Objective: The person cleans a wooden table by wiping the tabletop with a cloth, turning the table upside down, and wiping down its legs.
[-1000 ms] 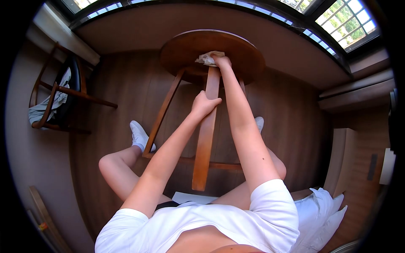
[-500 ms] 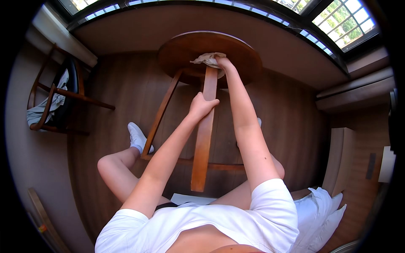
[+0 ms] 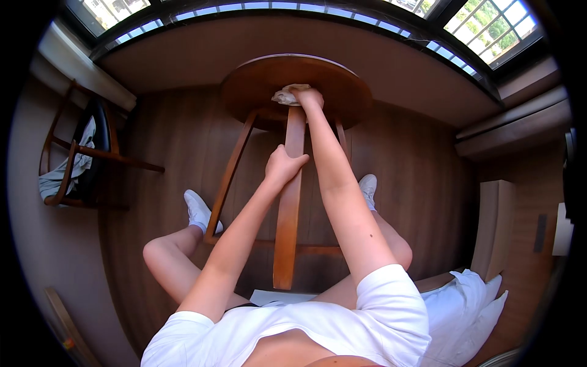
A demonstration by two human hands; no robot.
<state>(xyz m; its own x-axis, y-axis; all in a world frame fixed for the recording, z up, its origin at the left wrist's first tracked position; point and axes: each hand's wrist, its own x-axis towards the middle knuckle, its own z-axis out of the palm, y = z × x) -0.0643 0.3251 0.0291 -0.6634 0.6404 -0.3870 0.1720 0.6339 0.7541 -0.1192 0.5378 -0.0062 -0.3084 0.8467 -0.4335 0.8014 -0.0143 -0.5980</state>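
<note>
The white cloth (image 3: 284, 95) looks more bunched than half a second ago. The round wooden table (image 3: 345, 92) lies tipped on the wood floor (image 3: 416, 183) below a barred window (image 3: 489, 30). The left hand's (image 3: 284, 166) fingers wrap a table leg (image 3: 287, 232); the right hand's (image 3: 310, 98) fingers, their curl hard to see, grip the cloth beside that leg's far end.

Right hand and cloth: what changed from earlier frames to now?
Versus half a second ago, the right hand moved left, toward the table leg, and its cloth looks more bunched. The camera view shifted slightly. Nothing newly gripped or released; the left hand stays on the leg.
</note>
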